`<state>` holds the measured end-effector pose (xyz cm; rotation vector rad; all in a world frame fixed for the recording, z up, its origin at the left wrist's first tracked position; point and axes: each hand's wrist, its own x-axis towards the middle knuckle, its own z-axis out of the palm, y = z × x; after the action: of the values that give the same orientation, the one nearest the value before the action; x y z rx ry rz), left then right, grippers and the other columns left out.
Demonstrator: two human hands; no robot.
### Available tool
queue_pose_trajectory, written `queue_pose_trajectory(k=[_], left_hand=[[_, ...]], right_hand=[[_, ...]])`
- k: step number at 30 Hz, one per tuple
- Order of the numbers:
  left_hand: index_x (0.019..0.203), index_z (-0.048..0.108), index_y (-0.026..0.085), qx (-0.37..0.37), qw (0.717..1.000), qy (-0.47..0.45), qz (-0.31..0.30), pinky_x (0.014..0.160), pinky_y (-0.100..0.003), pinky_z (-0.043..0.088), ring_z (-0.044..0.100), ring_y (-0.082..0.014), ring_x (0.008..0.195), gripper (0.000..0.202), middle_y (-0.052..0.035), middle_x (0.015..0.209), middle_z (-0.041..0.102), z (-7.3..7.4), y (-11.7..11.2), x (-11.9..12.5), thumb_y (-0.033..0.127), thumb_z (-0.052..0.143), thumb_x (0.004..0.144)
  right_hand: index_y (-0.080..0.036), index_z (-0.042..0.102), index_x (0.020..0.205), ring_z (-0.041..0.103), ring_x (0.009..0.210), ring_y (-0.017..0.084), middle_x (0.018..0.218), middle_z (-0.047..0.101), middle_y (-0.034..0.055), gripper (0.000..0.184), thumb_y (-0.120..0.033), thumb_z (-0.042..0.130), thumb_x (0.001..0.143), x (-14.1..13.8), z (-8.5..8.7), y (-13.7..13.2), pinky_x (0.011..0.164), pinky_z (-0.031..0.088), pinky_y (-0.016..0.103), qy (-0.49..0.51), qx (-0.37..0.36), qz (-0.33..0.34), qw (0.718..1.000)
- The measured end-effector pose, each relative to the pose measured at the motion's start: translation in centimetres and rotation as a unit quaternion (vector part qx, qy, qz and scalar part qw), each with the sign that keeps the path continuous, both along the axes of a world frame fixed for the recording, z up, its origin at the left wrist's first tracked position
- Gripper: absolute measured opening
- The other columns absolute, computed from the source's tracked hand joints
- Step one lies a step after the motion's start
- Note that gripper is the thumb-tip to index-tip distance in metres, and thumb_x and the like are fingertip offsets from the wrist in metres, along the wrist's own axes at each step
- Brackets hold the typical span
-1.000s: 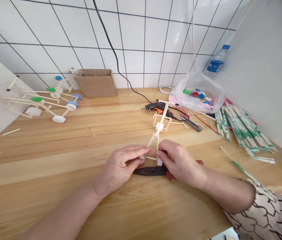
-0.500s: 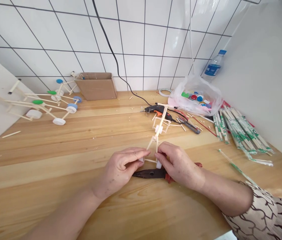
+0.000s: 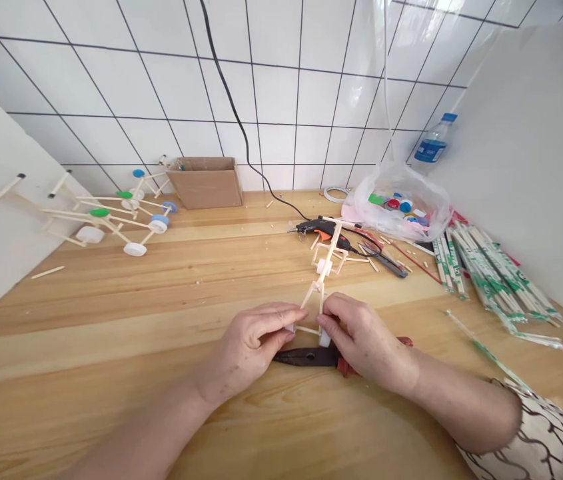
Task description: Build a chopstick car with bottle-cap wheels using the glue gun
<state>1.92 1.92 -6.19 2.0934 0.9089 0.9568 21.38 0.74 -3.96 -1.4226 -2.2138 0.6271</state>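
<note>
A small frame of thin wooden sticks (image 3: 324,267) with white bottle-cap wheels rests on the wooden table (image 3: 111,320), reaching away from me toward the glue gun. My left hand (image 3: 254,347) pinches the white cap on the near left end of its axle. My right hand (image 3: 364,337) pinches the white cap (image 3: 324,339) on the near right end. Both hands are closed on the frame. Dark pliers with red handles (image 3: 311,357) lie on the table just under my hands.
A black and orange glue gun (image 3: 322,229) lies behind the frame, its cord running up the tiled wall. Finished stick models (image 3: 111,217) and a cardboard box (image 3: 206,181) stand at the back left. A bag of coloured caps (image 3: 398,203), wrapped chopsticks (image 3: 491,273) and a water bottle (image 3: 434,140) are at the right.
My hands and the stick frame keep the same hold. Only the camera has tilted, so everything sits slightly lower and further right in view.
</note>
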Motion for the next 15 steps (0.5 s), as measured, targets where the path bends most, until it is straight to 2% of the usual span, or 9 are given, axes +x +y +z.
queue_pose_trajectory(k=[15], left_hand=[[0.109,0.063,0.025,0.007,1.0,0.008,-0.002,0.09,-0.021,0.048,0.062,-0.0116,0.097,0.039,0.0008,0.106,0.067,-0.63,-0.02,-0.26,0.004,0.053,0.078]], right_hand=[[-0.018,0.042,0.067,0.045,0.064,0.012,0.068,0.049,0.0006,0.018,-0.015,0.043,0.085,0.04,0.14,-0.01,0.06,0.035,0.024,-0.011,-0.004,0.0,1.0]])
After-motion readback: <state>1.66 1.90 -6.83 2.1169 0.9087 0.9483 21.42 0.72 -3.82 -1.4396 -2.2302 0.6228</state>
